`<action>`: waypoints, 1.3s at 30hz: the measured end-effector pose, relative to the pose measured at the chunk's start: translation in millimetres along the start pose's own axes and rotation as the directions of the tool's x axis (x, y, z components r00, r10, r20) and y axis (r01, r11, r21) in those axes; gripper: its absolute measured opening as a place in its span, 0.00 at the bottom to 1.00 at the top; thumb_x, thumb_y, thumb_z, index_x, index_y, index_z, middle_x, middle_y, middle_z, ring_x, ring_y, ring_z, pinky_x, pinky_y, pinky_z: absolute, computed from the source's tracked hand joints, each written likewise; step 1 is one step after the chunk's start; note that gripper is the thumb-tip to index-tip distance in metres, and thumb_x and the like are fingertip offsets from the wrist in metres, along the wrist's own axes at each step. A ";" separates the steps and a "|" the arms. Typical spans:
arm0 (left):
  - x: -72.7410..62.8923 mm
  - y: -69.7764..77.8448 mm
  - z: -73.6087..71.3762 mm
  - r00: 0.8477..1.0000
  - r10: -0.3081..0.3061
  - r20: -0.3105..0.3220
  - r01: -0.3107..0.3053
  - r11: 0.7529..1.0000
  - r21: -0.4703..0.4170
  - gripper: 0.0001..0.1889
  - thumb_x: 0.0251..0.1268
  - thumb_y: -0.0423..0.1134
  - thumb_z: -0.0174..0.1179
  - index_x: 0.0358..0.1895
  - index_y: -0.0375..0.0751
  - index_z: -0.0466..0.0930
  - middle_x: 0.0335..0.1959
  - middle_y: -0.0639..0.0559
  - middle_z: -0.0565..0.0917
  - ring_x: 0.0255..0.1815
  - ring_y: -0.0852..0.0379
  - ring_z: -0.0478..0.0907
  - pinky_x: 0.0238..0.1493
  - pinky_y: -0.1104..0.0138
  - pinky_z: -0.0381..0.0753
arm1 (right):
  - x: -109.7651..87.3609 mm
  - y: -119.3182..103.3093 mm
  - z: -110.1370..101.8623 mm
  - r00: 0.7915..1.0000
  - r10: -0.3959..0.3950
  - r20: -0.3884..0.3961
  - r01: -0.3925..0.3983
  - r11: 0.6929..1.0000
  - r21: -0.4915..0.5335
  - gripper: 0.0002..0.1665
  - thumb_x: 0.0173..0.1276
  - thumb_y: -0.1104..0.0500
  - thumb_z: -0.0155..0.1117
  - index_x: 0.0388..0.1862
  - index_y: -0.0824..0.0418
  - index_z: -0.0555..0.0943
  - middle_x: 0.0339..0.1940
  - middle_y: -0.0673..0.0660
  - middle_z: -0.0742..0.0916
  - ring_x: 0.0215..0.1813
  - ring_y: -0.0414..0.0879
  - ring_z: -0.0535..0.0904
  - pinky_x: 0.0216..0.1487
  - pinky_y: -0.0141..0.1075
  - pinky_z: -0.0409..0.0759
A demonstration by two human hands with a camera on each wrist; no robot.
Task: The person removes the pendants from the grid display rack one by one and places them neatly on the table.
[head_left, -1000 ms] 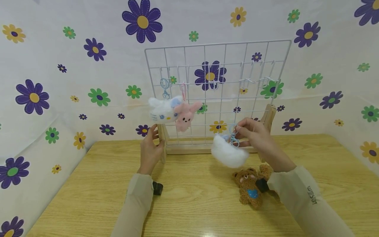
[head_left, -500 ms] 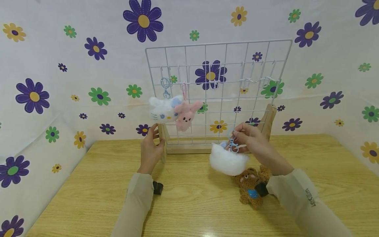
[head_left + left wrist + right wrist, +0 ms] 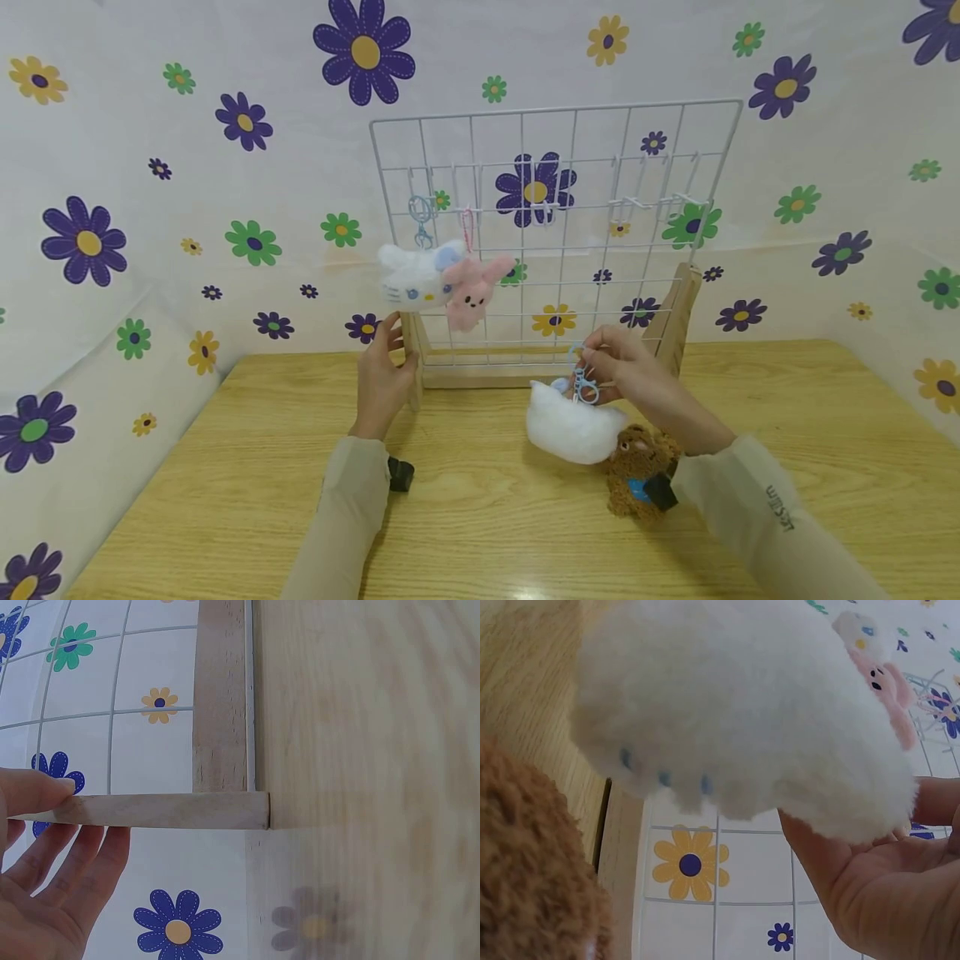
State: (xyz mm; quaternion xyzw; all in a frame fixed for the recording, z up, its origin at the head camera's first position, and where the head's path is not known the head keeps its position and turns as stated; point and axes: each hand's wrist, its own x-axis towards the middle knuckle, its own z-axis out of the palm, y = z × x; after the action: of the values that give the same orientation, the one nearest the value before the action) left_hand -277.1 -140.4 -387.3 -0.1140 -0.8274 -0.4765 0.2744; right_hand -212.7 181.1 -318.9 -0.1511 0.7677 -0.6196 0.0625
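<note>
My right hand [image 3: 641, 379] pinches the light blue key ring of a white plush keychain [image 3: 573, 429], which hangs low over the table with its back toward the head camera. In the right wrist view the fluffy white plush [image 3: 727, 697] hides part of the fingers. My left hand [image 3: 384, 385] grips the left wooden leg [image 3: 172, 811] of a white wire grid rack [image 3: 555, 112], thumb on one side and fingers on the other. On the rack's left side hang a white cat plush [image 3: 412, 279] with a blue bow and a pink rabbit plush [image 3: 471, 296].
A brown teddy bear plush [image 3: 626, 496] lies on the wooden table [image 3: 465, 533], partly behind the white plush and the right wrist's black camera [image 3: 661, 492]. White hooks [image 3: 630, 202] stick out from the rack's middle and right. A flowered cloth [image 3: 300, 150] hangs behind.
My right hand has moved down and slightly left with the white plush keychain, which now overlaps the teddy bear in the head view. My left hand stays on the rack's leg.
</note>
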 end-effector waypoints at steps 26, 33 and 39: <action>-1.3 -0.7 0.3 1.000 -0.007 -0.003 0.007 1.000 0.000 0.32 0.60 0.18 0.62 0.70 0.29 0.68 0.56 0.29 0.82 0.52 0.36 0.82 0.49 0.46 0.85 | -5.4 18.2 13.1 0.996 0.069 0.062 -0.068 0.998 -0.014 0.08 0.81 0.68 0.44 0.48 0.74 0.69 0.34 0.60 0.83 0.31 0.46 0.83 0.32 0.39 0.87; -1.0 0.5 -0.1 1.000 -0.023 0.006 0.023 1.000 -0.004 0.32 0.61 0.19 0.62 0.71 0.30 0.67 0.57 0.30 0.82 0.53 0.36 0.82 0.49 0.46 0.85 | -6.7 23.1 15.7 0.990 0.077 0.121 -0.074 0.997 -0.022 0.10 0.82 0.67 0.43 0.48 0.75 0.69 0.33 0.60 0.84 0.30 0.46 0.83 0.27 0.35 0.84; 0.1 -0.1 0.1 1.000 -0.010 0.001 0.010 1.000 0.003 0.32 0.60 0.18 0.62 0.70 0.30 0.68 0.56 0.30 0.82 0.52 0.36 0.82 0.49 0.47 0.85 | -6.4 24.1 15.7 0.984 0.082 0.155 -0.079 0.997 -0.027 0.09 0.82 0.66 0.42 0.47 0.74 0.68 0.32 0.60 0.84 0.30 0.47 0.83 0.27 0.36 0.83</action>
State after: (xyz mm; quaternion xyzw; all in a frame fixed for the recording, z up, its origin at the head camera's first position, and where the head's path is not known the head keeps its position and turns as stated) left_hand -277.3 -140.4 -387.3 -0.1098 -0.8289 -0.4764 0.2719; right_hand -205.9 173.0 -346.4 -0.1687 0.7723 -0.5947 0.1460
